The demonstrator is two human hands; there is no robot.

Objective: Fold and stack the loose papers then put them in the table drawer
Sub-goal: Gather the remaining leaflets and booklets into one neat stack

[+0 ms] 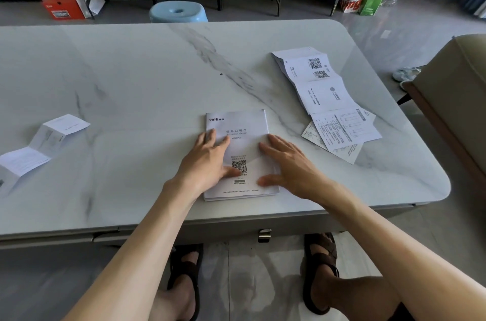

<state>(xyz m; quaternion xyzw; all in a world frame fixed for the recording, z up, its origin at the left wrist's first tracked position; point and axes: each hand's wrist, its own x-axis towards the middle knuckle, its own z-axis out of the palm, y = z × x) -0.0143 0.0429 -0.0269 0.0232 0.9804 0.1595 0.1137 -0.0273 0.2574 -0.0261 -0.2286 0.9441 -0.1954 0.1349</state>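
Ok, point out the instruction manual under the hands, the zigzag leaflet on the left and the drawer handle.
instruction manual (236, 122): head view, upper cover, right of the logo.
zigzag leaflet (46, 138): head view, its middle panel.
drawer handle (264, 235): head view, centre of the metal pull.

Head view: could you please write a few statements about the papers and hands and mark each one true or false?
1. The left hand and the right hand both lie flat on the manual. True.
2. A leaflet lies partly unfolded near the left end of the table. True.
3. The papers on the right are stacked on the manual. False: they lie apart from it, to its right.
4. The stool beyond the table is red. False: it is blue.
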